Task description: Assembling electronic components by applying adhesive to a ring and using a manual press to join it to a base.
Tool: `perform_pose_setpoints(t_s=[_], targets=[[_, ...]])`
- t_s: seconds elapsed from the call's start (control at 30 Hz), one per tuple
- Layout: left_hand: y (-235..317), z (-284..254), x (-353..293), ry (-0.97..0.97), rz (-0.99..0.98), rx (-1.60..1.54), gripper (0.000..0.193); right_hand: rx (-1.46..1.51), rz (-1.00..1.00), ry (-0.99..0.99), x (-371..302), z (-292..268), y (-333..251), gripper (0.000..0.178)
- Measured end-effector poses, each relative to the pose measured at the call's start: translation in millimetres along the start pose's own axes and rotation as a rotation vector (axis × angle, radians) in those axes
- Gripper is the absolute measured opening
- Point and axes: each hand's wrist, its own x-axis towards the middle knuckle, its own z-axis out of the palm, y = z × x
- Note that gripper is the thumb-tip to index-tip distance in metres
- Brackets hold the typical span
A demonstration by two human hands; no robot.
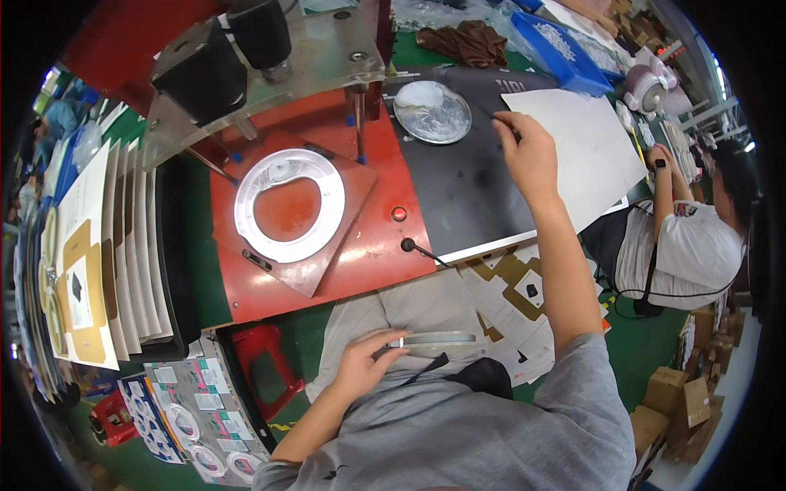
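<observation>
Low in front of my body, my left hand (366,360) pinches the edge of a pale, round, flat piece (442,337) seen nearly edge-on; its exact kind is unclear. Over the black tabletop, my right hand (528,151) is raised, thumb and forefinger closed on a small, thin dark thing too small to make out. Left of those fingertips lies a round shallow dish (442,124) with a white lump and whitish smears in it. A white ring (329,207) with a wide opening rests on the red base plate of a press (360,282).
Black press parts (201,69) overhang the ring. A red button (399,213) and a cable plug sit on the base. A white sheet (573,147), a brown cloth (467,42) and a blue tray (557,49) lie beyond. Stacked cards (82,254) stand left; another person (688,237) sits right.
</observation>
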Motion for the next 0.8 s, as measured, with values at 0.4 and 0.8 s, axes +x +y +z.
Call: perform_pose_setpoints(t_s=[0.4, 0.8], targets=[[85.1, -63.3, 14.5, 0.004, 0.253, 0.268, 0.029, -0.064, -0.027, -0.058, -25.5, -23.3, 1.9, 0.016], [129.9, -104.9, 24.8, 0.28, 0.476, 0.276, 0.039, 0.036, -0.013, -0.15, -31.3, -23.3, -15.8, 0.016]])
